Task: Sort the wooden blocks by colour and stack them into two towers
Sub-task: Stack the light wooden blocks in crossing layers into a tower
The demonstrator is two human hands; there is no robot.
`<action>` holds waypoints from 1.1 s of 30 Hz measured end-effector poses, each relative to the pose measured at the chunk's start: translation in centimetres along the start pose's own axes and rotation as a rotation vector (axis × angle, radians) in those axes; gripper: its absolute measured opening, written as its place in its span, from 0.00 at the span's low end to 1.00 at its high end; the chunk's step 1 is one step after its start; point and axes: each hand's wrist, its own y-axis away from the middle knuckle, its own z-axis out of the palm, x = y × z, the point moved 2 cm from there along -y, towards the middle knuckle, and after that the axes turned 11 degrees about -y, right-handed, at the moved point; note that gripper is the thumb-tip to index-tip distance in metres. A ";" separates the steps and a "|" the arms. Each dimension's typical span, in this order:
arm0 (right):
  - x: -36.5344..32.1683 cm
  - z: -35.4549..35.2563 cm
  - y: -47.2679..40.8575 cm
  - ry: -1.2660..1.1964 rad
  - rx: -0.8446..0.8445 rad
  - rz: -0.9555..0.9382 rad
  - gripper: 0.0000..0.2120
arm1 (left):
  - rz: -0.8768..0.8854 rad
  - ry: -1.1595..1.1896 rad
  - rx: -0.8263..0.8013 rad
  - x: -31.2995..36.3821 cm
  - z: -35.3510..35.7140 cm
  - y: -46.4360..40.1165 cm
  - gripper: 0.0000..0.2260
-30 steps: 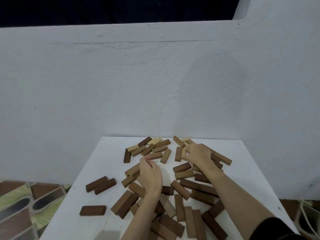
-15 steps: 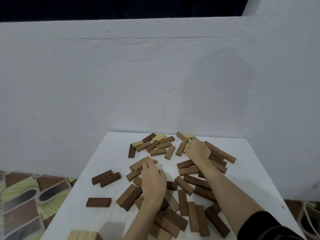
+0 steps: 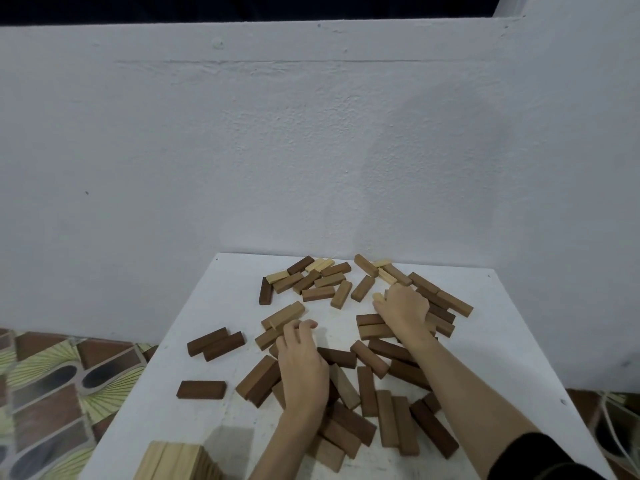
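- Far left, patterned floor tiles (image 3: 41, 393) show next to the white table (image 3: 502, 341).
- Bottom left corner of the table has a pale block stack (image 3: 176, 462), cut off by the frame edge.
- 1 dark block (image 3: 201, 389) sits alone, with 2 more dark ones (image 3: 216, 344) just behind it.
- Left hand (image 3: 301, 368) lies over the mixed block pile (image 3: 363, 393), fingers curled on a tan block (image 3: 287, 315).
- Right hand (image 3: 403, 308) pinches a light block (image 3: 378, 298); honestly most of that block is hidden.
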 end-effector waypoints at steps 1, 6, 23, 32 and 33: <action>-0.1 -0.3 0.0 -0.065 0.000 0.013 0.16 | 0.010 0.054 0.007 0.2 -0.4 0.0 0.25; -1.4 -2.2 2.4 -0.594 -0.094 -0.033 0.26 | -0.141 0.482 -0.062 1.1 -1.8 0.0 0.16; 1.2 -2.2 23.3 -0.635 -0.754 0.335 0.14 | -0.283 0.582 -1.178 -3.8 -4.4 9.3 0.12; -1.0 -3.0 23.1 -0.990 -0.600 0.286 0.16 | -0.213 0.582 -0.991 -3.5 -4.1 8.8 0.12; -1.0 -2.9 22.8 -1.009 -0.586 0.289 0.15 | -0.218 0.568 -0.969 -3.3 -4.1 8.5 0.11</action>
